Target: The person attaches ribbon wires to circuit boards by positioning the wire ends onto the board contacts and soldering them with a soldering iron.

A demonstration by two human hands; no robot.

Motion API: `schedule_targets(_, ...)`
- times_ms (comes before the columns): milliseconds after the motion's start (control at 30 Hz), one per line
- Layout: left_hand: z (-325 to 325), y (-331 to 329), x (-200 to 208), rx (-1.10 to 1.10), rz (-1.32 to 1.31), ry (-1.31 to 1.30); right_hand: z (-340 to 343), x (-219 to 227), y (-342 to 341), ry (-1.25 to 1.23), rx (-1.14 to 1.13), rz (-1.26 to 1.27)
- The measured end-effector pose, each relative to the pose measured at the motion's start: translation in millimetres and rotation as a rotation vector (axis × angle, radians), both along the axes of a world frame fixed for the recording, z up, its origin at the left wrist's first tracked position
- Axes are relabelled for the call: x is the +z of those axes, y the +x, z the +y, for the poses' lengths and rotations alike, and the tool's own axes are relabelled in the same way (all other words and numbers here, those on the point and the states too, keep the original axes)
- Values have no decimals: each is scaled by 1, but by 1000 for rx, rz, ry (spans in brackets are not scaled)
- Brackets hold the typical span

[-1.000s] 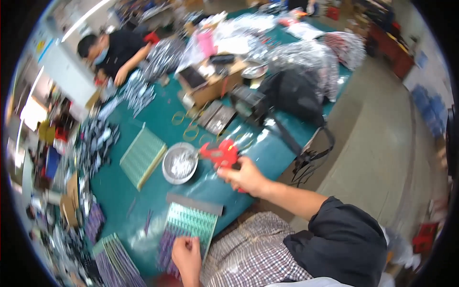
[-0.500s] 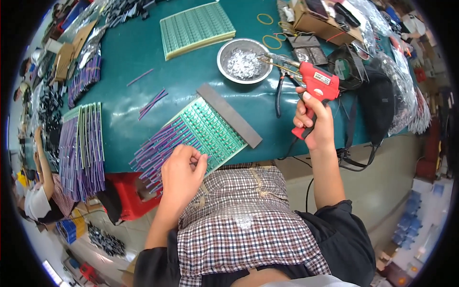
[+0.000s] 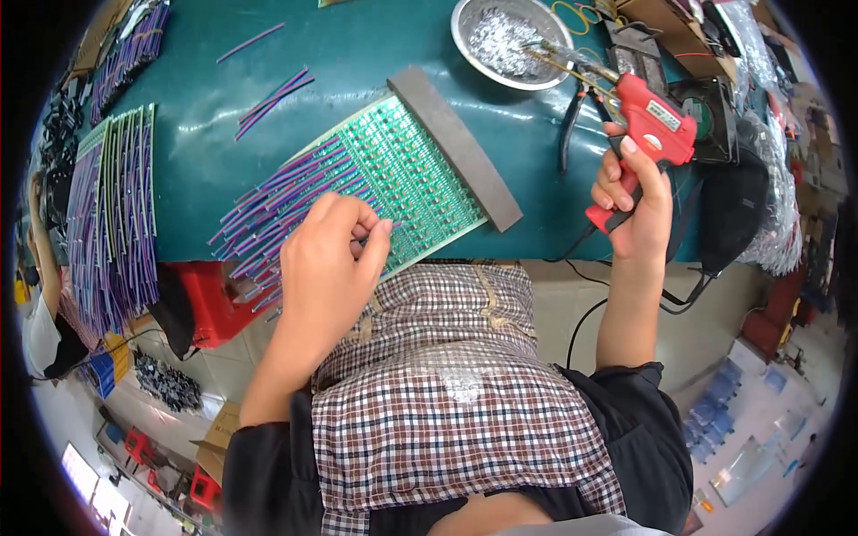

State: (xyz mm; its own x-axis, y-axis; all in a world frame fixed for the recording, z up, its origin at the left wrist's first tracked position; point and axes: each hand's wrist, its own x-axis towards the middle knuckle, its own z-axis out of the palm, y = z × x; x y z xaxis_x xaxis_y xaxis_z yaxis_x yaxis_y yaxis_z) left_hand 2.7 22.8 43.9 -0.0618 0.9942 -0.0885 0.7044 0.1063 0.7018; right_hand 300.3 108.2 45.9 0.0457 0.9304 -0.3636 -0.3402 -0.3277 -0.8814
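In my right hand (image 3: 639,192) is a red soldering gun (image 3: 657,121), gripped by its handle. Its thin metal tip reaches over a round metal bowl (image 3: 465,43) with silvery bits inside. My left hand (image 3: 331,255) is closed in a pinch over the lower edge of a green circuit board panel (image 3: 416,192); whatever its fingertips hold is too small to make out. Rows of purple wires (image 3: 286,196) stick out leftward from the panel, partly hidden by that hand. A dark grey bar (image 3: 456,147) lies along the panel's far right edge.
Loose purple wires (image 3: 273,103) lie beyond the panel. Another wired panel (image 3: 112,214) overhangs the table edge at left. Dark-handled pliers (image 3: 572,125) lie beside the bowl. A black cable (image 3: 581,326) hangs at right. A red stool (image 3: 210,299) stands below the table; a co-worker's arm shows far left.
The whole view has shifted, so the table's things sit higher in it. Both hands keep about the same places relative to the panel and bowl, with the soldering gun still held.
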Motion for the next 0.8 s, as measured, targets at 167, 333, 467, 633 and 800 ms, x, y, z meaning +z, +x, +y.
schedule_targets(167, 2, -4, -5, 6, -1, 25, -11, 12, -6, 91, -57, -140)
schedule_targets(333, -1, -6, -15, 31, 28, 8, -51, 20, -17, 232, 40, -230)
schedule_targets(467, -2, -4, -18, 19, 84, 36, -101, 13, -26, 193, 198, -326)
schedule_targets(633, -5, -6, -19, 52, 122, 43, -146, -9, 6, 247, 724, -685)
schedule_targets(800, -4, -7, -20, 36, 186, 17, -144, -9, 0, 61, 733, -549)
